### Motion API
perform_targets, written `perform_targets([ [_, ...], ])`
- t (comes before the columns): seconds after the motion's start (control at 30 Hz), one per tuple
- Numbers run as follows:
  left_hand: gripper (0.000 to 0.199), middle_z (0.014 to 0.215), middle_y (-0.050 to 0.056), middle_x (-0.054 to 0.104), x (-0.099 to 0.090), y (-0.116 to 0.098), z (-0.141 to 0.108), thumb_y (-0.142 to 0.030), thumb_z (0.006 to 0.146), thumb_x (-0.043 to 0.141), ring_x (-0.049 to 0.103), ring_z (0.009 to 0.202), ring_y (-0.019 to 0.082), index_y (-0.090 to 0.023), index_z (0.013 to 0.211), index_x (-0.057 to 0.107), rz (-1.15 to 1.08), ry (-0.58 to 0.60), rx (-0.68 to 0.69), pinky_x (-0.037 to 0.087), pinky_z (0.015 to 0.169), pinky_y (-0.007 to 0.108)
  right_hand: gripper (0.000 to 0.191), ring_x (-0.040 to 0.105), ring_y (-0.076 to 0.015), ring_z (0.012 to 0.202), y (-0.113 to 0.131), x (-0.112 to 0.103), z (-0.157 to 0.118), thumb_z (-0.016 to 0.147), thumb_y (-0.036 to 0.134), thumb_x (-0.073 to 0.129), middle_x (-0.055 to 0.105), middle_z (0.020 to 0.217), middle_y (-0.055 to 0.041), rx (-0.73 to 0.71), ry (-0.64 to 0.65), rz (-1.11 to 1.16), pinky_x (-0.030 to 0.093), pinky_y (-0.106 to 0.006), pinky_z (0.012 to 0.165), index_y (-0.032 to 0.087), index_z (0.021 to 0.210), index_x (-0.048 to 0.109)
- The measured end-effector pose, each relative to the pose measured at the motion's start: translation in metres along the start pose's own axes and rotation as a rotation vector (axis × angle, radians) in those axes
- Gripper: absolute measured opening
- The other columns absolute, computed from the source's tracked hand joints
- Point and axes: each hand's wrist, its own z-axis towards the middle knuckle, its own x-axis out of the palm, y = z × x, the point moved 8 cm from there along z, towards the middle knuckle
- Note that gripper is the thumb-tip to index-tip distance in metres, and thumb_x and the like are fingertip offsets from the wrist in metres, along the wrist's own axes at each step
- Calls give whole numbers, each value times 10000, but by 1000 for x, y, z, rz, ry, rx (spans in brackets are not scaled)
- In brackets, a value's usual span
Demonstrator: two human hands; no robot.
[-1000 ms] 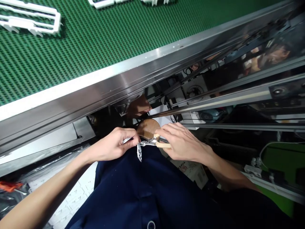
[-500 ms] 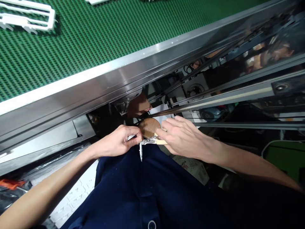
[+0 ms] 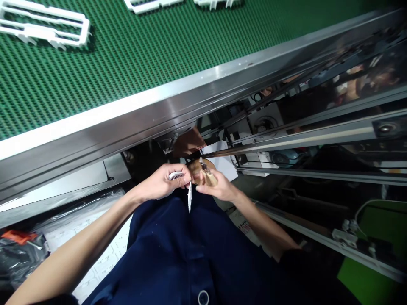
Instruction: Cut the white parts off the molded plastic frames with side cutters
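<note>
Our L hand (image 3: pixel 163 185) is pinched closed on a small metal piece (image 3: pixel 176 175), R hand (image 3: pixel 216 189) gripping a tan-handled tool (image 3: pixel 209 178); thin steel blade (image 3: pixel 190 197) runs near-far between them, closer to L.

My left hand (image 3: pixel 159 186) pinches a small flat piece of silver and white (image 3: pixel 176 175), at centre frame. A narrow bright metal strip (image 3: pixel 190 197) projects downward just beside my fingers, nearly upright; its link to the flat piece is hidden. My right hand (image 3: pixel 221 190) grips a short pale wooden handle (image 3: pixel 211 180), tilted, with a small metal fitting (image 3: pixel 202 166) at its upper end. A rounded brown piece (image 3: pixel 196 174), material undetermined, lies directly behind, touching my right fingers.
</note>
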Motion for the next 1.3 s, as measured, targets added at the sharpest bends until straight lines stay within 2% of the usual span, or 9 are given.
perform_targets([
  [0.1,175,816,60,622,-2,6,6,-302,830,602,571,762,173,-127,825,599,-84,-33,-15,443,682,281,299,489,-94,634,-20,21,3,716,361,688,510,744,16,-11,-87,222,417,-236,616,173,815,477],
  [0.27,402,1229,79,545,-24,33,4,-217,771,661,563,838,146,-200,1163,571,-153,-273,-130,438,643,219,302,464,-79,592,-18,10,-10,699,313,707,458,688,48,-4,-399,351,407,-223,588,184,774,444],
  [0.4,400,930,96,651,-10,44,-1,-362,802,638,539,661,118,-137,1132,624,-491,-107,-127,427,577,204,298,499,-93,587,-16,13,-15,694,307,707,476,665,51,40,-508,363,432,-237,594,188,797,454],
  [0.5,480,970,113,651,-1,40,-3,-344,737,705,545,670,124,-134,1159,617,-649,-25,-69,454,620,217,281,511,-100,590,-14,22,-13,710,321,691,494,659,42,61,-526,383,440,-244,591,182,797,463],
  [0.7,451,1005,134,668,4,37,-5,-338,723,706,569,635,118,-118,1112,647,-833,-3,-32,474,565,182,247,554,-122,648,8,19,-18,774,374,630,579,767,-1,44,-435,174,462,-258,619,181,864,505],
  [0.87,442,1068,140,656,2,43,-9,-396,745,683,625,706,158,-122,1091,651,-824,-19,-51,519,608,208,280,583,-170,858,44,-16,-29,812,332,578,626,965,-54,-78,-358,-540,446,-296,790,181,1044,541],
  [0.97,454,1110,152,637,4,44,-11,-399,761,667,642,831,214,-126,1122,625,-789,18,-40,533,643,234,251,563,-187,901,54,-26,-30,806,299,570,620,983,-62,-101,-267,-849,420,-313,826,173,1023,561],
  [1.1,441,1080,160,649,8,39,-11,-384,759,673,620,973,282,-130,1115,615,-791,47,-9,536,742,300,241,552,-175,880,60,-28,-27,800,293,566,619,974,-48,-114,-167,-1011,406,-292,797,187,1017,570],
  [1.3,448,1022,181,670,11,35,-11,-374,726,707,648,904,280,-117,1085,629,-758,68,-25,543,717,304,208,547,-169,832,66,-22,-22,792,286,562,624,913,-45,-169,-73,-1093,389,-279,757,181,970,587],
])
